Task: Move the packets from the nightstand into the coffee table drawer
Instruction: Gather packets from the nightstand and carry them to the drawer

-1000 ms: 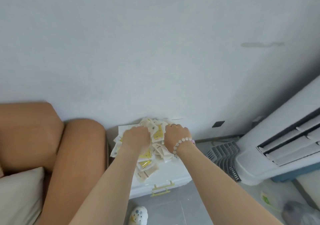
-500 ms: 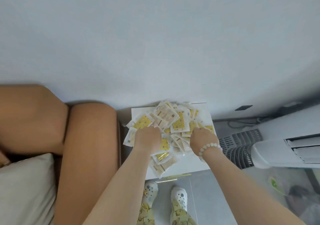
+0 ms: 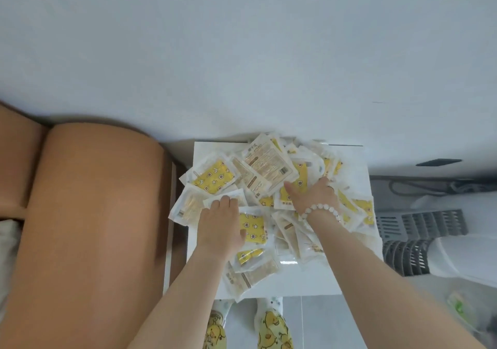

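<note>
Packets (image 3: 269, 171) lie in one loose heap on the counter (image 3: 301, 284), the top of the nightstand, and as far as the head view shows none has left it. The heap covers most of the white top, from the back edge by the wall down toward the front, and a few packets hang over the left edge toward the sofa (image 3: 88, 214). I judge the task to be at its very start, at the gathering step. Every packet has yet to go into the coffee table drawer, and neither that table nor its drawer is in view. My left hand (image 3: 220, 227) lies palm down on the left part of the heap, fingers close together and fairly straight, pressing on a white packet just below the yellow starred one; it lifts nothing. My right hand (image 3: 314, 195), with a bead bracelet (image 3: 320, 210) at the wrist, is spread wide on the right middle of the heap. Its thumb is splayed toward the big packet on top and its fingertips dip among the packets; I see none pinched in it. Both hands touch the heap from above, with its thickest part between and beyond them and more packets nearer me, beside my forearms. Flat, slick and many, they will likely take several scoops, and those at the edges could slide to the floor.
</note>
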### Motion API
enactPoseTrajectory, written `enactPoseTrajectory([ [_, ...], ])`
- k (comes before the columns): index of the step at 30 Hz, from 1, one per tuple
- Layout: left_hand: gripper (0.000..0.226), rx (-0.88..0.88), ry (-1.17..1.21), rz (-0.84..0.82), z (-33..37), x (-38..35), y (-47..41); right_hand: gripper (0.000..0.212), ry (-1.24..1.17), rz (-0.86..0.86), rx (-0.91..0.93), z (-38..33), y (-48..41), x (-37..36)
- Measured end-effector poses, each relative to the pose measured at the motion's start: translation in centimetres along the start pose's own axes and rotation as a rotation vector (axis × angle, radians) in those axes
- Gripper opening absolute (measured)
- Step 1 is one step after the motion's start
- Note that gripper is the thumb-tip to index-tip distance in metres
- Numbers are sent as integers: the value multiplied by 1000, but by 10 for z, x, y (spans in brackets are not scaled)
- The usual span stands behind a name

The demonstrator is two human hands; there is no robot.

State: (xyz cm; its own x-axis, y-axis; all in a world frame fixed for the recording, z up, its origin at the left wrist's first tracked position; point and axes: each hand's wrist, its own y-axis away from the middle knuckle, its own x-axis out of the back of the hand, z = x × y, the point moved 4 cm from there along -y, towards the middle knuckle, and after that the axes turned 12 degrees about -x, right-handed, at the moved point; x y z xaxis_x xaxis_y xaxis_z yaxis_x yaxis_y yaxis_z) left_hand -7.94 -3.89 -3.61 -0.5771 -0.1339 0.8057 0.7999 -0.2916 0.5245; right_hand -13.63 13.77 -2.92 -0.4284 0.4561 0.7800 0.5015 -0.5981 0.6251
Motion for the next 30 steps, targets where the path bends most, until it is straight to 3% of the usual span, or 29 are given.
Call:
enactPoseTrajectory([
  [5, 77, 50, -59, -77, 2, -30, -21, 92, -245, -14, -103, 3, -21, -16],
  [9, 65, 51, -199, -61, 9, -38, -22, 86, -385, -35, -105, 9, -25, -19],
  [14, 60, 70, -202, -21, 16, -47, -21, 80, -438, -32, -78, 16, -24, -13],
  [16, 70, 99, -192, 1, 16, -49, -19, 80, -433, -22, -71, 21, -26, -10],
  [20, 110, 251, -125, -55, 3, -49, -21, 81, -373, -2, -29, 32, -30, -8],
  [23, 122, 294, -108, -95, 0, -50, -25, 78, -347, -17, -3, 40, -32, -5],
  [27, 109, 289, -180, -14, 14, -47, -19, 74, -370, -24, -39, 49, -30, 0],
  [30, 82, 241, -201, 29, 21, -46, -15, 64, -441, -24, -78, 56, -28, 5],
])
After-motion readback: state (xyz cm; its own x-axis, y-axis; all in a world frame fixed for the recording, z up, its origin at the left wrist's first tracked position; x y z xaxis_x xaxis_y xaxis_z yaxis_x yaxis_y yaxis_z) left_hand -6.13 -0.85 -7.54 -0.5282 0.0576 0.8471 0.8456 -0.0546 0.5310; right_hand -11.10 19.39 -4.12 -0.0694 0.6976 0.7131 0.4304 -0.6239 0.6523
